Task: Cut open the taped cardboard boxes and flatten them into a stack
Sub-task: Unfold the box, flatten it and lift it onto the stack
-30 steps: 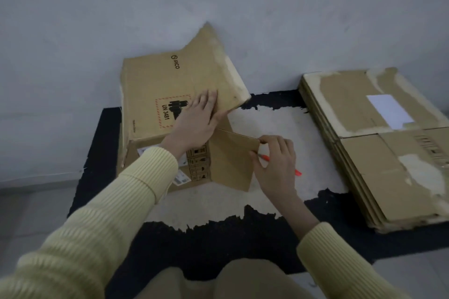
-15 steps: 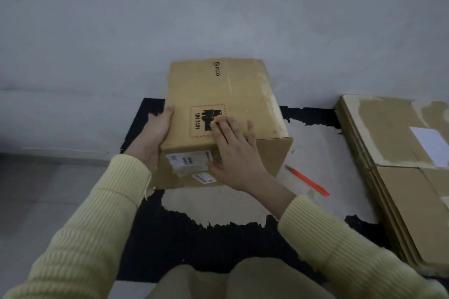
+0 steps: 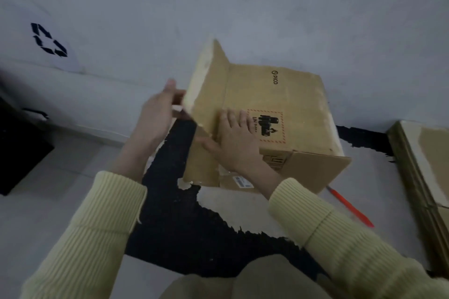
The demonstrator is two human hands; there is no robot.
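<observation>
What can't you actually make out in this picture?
Head view only.
Left hand grip: fingertips hidden behind the raised flap.
Cardboard box interior: covered by its panels.
Hazard label text: partly under the right hand, blurred.
Flattened stack: cut off by the right edge.
Orange tool: upper end hidden behind the box.
</observation>
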